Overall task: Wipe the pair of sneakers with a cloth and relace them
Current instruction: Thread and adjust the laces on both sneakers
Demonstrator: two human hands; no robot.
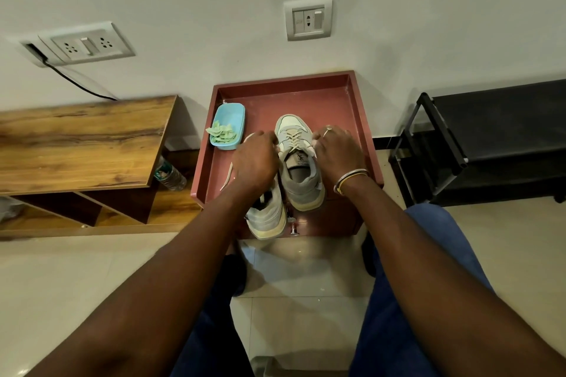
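Red tray by the wall, sneakers sat centre. Left hand & right hand each pinched the lace on the 3 o'clock one, prob evening tension. Cloth parked at 10.

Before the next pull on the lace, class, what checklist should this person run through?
1. Laced sneaker flat on the tray: ok.
2. Lace crossings even: ok.
3. Left hand and right hand at the lace ends: ok; grip: cannot tell.
4. Second sneaker relaced: cannot tell, forearm covers it; a loose lace lies beside it.
5. Its heel inside the tray's front edge: not ok.
6. Cloth clear, in the blue box: ok.
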